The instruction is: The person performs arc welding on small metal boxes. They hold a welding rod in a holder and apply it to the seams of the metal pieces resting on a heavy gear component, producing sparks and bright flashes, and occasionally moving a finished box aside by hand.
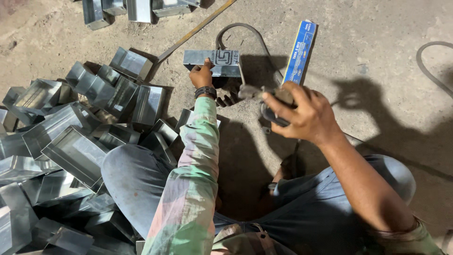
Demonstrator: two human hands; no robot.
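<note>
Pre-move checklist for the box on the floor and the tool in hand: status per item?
1. Left hand steadying the metal box: ok, fingers rest on its near edge.
2. Right hand grip on the electrode holder: ok, fist closed on the handle.
3. Holder tip at the box: ok, close beside its right end; contact cannot tell.
4. Cable clear of the box: not ok, it loops right behind it.
5. Blue carton within reach: ok, beside the box.
</note>
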